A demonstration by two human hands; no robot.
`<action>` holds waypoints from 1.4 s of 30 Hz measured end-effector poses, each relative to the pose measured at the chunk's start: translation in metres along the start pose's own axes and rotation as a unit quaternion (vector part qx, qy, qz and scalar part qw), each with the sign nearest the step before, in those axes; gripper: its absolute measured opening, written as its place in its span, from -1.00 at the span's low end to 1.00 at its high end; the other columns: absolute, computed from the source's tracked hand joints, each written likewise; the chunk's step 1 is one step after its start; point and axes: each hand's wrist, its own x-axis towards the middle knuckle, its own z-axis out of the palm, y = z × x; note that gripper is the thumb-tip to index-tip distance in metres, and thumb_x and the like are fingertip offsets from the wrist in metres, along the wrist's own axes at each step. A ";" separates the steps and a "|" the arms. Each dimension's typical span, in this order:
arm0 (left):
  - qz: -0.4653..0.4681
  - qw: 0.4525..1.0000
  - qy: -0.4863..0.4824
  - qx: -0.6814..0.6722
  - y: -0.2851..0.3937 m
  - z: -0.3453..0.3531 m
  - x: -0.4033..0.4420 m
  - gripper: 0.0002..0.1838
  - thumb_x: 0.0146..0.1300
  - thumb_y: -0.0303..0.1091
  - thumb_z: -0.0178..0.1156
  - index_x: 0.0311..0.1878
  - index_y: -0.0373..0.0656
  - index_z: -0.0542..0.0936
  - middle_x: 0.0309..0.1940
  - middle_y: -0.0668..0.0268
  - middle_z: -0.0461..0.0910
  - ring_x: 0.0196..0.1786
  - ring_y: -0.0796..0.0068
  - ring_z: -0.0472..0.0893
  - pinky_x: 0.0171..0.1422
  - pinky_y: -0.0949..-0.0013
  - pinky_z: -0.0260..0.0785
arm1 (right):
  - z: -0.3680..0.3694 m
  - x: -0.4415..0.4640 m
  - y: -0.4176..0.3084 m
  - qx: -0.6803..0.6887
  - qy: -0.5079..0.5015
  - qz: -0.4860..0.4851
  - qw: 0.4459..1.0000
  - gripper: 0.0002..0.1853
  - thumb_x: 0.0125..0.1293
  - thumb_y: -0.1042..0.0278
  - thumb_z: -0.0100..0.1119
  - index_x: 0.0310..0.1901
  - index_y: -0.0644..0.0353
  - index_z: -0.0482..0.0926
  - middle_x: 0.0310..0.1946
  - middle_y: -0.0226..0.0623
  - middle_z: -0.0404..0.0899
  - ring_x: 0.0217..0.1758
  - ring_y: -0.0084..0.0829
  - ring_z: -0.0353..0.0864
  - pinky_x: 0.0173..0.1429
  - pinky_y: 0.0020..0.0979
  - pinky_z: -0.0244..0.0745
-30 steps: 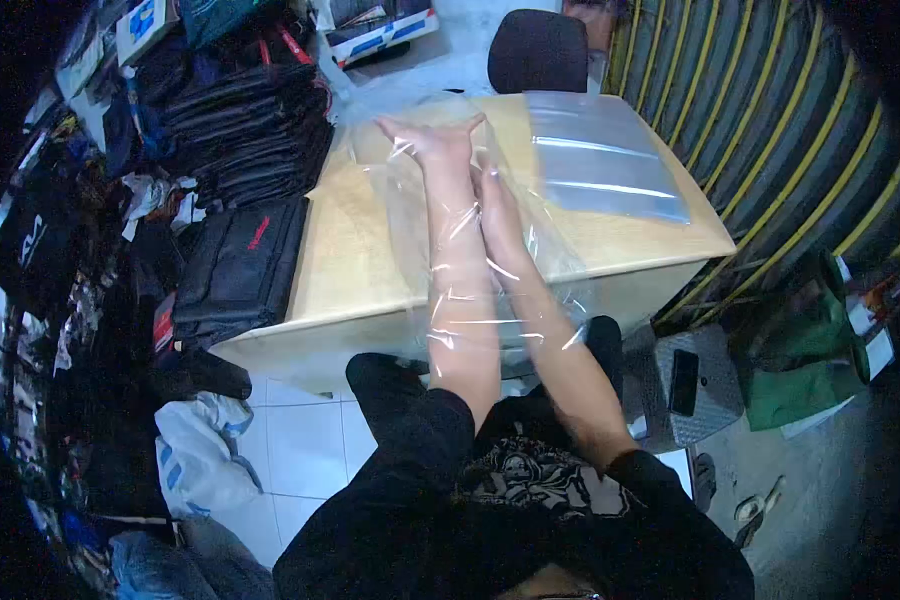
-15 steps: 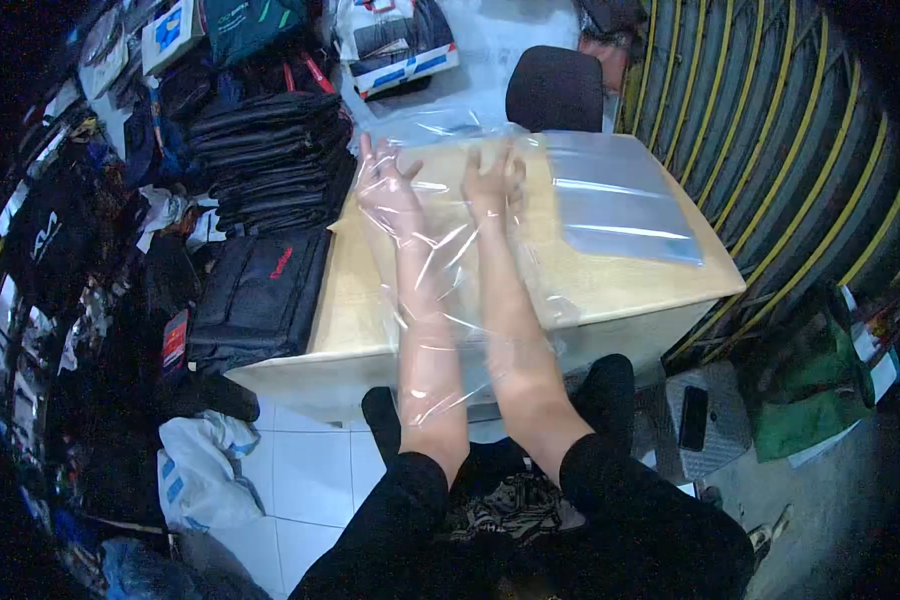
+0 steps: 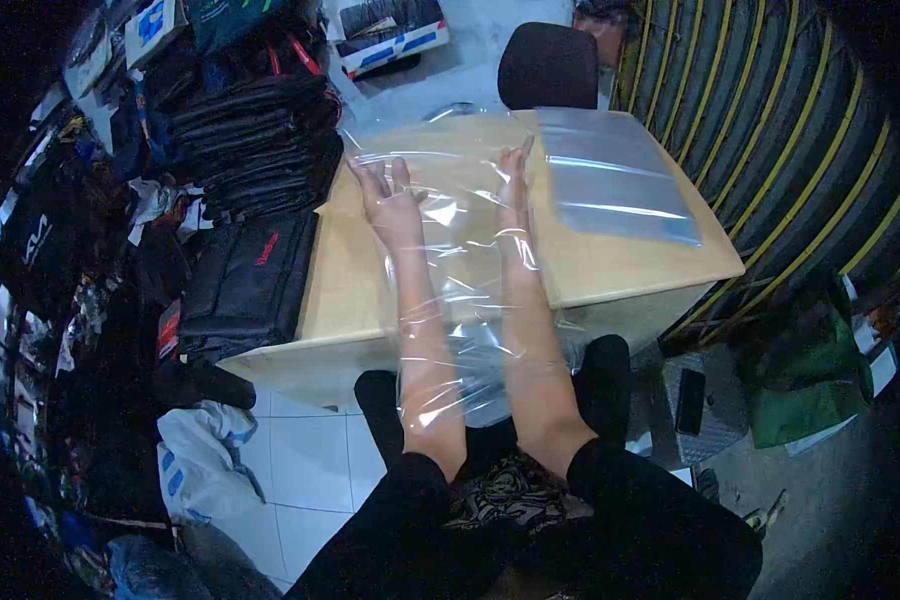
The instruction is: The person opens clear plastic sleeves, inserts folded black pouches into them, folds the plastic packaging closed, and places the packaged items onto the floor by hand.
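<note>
Both my forearms reach inside a large clear plastic bag point(image 3: 462, 255), which spans from my elbows to beyond my fingertips. My left hand point(image 3: 392, 208) presses toward the bag's left side, its fingers stretched and apart. Against the right side is my right hand point(image 3: 513, 188), seen nearly edge-on, with its fingers extended. Between the two hands the film is pulled wide and shows bright creases. Under it lies the light wooden table point(image 3: 610, 270). A stack of flat clear plastic bags point(image 3: 615, 180) rests on the table to the right of my right hand.
Left of the table, a pile of folded black bags point(image 3: 245, 150) stands behind a black bag with red lettering point(image 3: 245, 285). A dark chair point(image 3: 548, 68) is beyond the far edge. At the lower right, a phone point(image 3: 690, 402) lies on a grey box near a green bag point(image 3: 810, 370).
My hands have moved apart inside the bag, the left one leftward and the right one rightward, stretching the film wider. The view has shifted slightly.
</note>
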 end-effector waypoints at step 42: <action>-0.023 0.999 0.011 0.018 -0.108 0.032 -0.058 -0.66 0.30 -0.35 -0.03 0.09 -0.30 0.39 -0.14 0.13 0.47 -0.12 0.35 0.44 0.00 0.33 0.33 | 0.026 -0.031 -0.065 -0.331 -0.195 0.065 0.921 0.16 0.01 -0.21 0.29 0.42 0.36 -0.15 0.35 0.19 0.11 0.40 -0.13 0.17 0.30 -0.34 0.27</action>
